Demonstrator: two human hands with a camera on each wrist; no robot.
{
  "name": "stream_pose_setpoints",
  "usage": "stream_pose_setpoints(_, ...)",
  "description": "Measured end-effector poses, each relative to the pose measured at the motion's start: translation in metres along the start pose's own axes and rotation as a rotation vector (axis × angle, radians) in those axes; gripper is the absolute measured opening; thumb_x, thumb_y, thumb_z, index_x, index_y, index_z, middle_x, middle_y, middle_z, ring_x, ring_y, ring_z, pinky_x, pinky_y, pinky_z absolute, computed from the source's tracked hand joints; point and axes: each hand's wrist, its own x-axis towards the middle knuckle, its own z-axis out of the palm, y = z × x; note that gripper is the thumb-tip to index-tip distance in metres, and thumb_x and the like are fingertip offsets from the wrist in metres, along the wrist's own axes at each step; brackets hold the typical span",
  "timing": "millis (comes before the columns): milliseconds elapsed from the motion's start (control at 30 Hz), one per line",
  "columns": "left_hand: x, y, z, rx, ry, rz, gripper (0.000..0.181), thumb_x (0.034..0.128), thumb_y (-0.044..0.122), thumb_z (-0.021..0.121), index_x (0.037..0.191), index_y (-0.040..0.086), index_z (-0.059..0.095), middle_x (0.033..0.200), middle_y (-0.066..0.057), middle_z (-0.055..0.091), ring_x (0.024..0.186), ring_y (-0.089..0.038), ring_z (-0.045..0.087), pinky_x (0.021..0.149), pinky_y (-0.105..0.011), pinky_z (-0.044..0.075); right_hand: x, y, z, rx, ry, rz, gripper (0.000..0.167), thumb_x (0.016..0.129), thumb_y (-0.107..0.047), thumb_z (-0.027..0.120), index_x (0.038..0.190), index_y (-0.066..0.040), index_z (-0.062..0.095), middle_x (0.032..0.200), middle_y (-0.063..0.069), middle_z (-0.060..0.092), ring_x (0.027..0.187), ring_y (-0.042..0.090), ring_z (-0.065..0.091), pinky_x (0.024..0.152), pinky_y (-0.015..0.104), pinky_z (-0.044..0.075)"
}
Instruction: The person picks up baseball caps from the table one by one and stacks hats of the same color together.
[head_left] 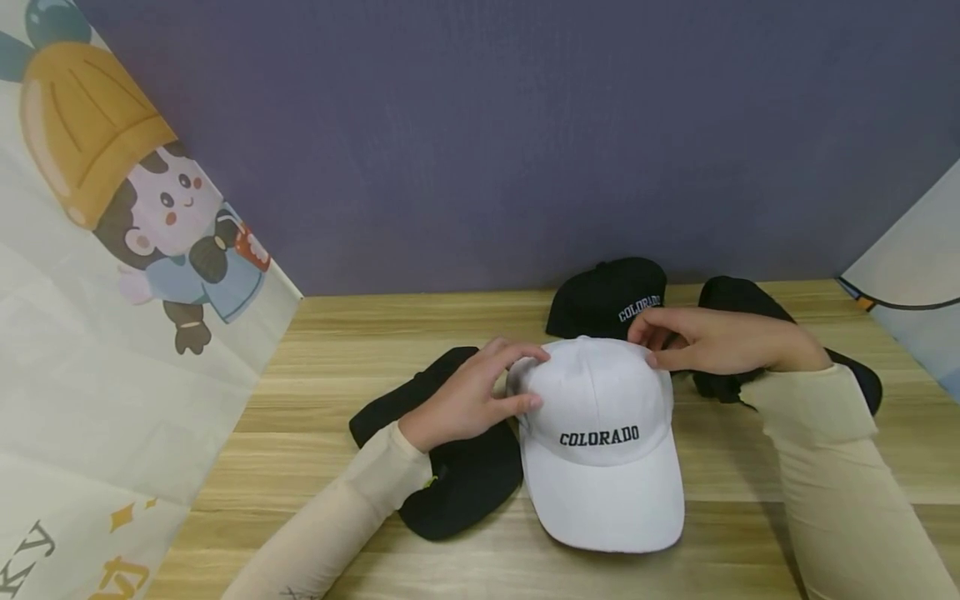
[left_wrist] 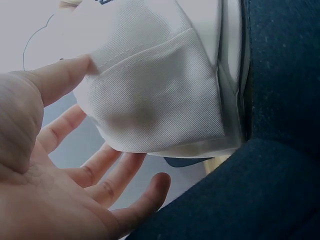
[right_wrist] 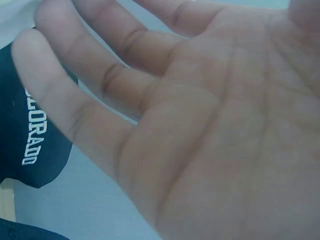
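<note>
A white baseball cap (head_left: 600,408) with COLORADO in dark letters sits on the table, its brim toward me. At its left side is my left hand (head_left: 480,392), thumb and fingers spread, the fingertips touching the crown. The left wrist view shows the cap's side panel (left_wrist: 150,100) beside those spread fingers (left_wrist: 130,170). My right hand (head_left: 720,340) is at the crown's upper right, thumb tip against or very near the fabric. In the right wrist view its fingers (right_wrist: 85,65) are extended, with little bend. Whether they touch the cap is hidden there.
A black COLORADO cap (head_left: 607,292) stands behind the white one. Another black cap (head_left: 465,483) lies under my left forearm, and a third (head_left: 742,300) lies partly behind my right hand. A dark blue wall (head_left: 525,150) closes off the wooden table (head_left: 315,358) at the back.
</note>
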Motion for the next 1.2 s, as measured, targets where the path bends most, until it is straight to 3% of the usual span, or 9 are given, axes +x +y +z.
stream_pose_setpoints(233, -0.001, -0.001, 0.000, 0.020, -0.018, -0.002, 0.050, 0.0950, 0.035, 0.074, 0.142, 0.031, 0.055, 0.136, 0.002, 0.054, 0.105, -0.018, 0.052, 0.089, -0.036, 0.045, -0.001, -0.007, 0.003, 0.010, 0.012, -0.027, 0.035, 0.101, -0.028, 0.067, 0.131, -0.014, 0.056, 0.128, 0.004, 0.062, 0.114, 0.019, 0.064, 0.093, 0.028, 0.054)
stream_pose_setpoints(500, 0.000, -0.001, 0.002, 0.040, -0.021, -0.014, 0.050, 0.0955, 0.036, 0.073, 0.142, 0.032, 0.054, 0.134, 0.002, 0.054, 0.102, -0.018, 0.053, 0.089, -0.036, 0.045, 0.005, -0.018, 0.011, -0.070, 0.050, -0.040, 0.048, 0.094, -0.044, 0.073, 0.129, -0.017, 0.056, 0.127, 0.000, 0.060, 0.116, 0.019, 0.059, 0.097, 0.034, 0.052)
stream_pose_setpoints(800, -0.001, 0.000, 0.003, 0.049, -0.031, -0.026, 0.051, 0.0960, 0.037, 0.072, 0.143, 0.033, 0.053, 0.137, 0.004, 0.054, 0.105, -0.017, 0.054, 0.092, -0.035, 0.046, 0.011, -0.019, 0.015, -0.058, 0.037, -0.012, 0.050, 0.094, -0.041, 0.073, 0.130, -0.013, 0.054, 0.131, 0.004, 0.057, 0.119, 0.021, 0.056, 0.098, 0.048, 0.050)
stream_pose_setpoints(1067, -0.002, 0.001, 0.001, 0.079, -0.029, -0.030, 0.052, 0.0961, 0.039, 0.071, 0.144, 0.034, 0.052, 0.139, 0.005, 0.054, 0.105, -0.018, 0.054, 0.091, -0.036, 0.046, 0.011, -0.017, 0.015, -0.074, 0.038, -0.025, 0.047, 0.095, -0.042, 0.072, 0.130, -0.015, 0.055, 0.129, 0.000, 0.058, 0.116, 0.018, 0.057, 0.097, 0.040, 0.050)
stream_pose_setpoints(1200, -0.002, 0.001, -0.002, 0.109, -0.043, -0.027, 0.054, 0.0961, 0.039, 0.072, 0.146, 0.032, 0.051, 0.144, 0.006, 0.053, 0.119, -0.017, 0.055, 0.098, -0.038, 0.047, 0.011, -0.017, 0.014, -0.072, 0.037, -0.026, 0.046, 0.095, -0.042, 0.072, 0.130, -0.016, 0.055, 0.130, 0.000, 0.057, 0.117, 0.017, 0.057, 0.098, 0.039, 0.050)
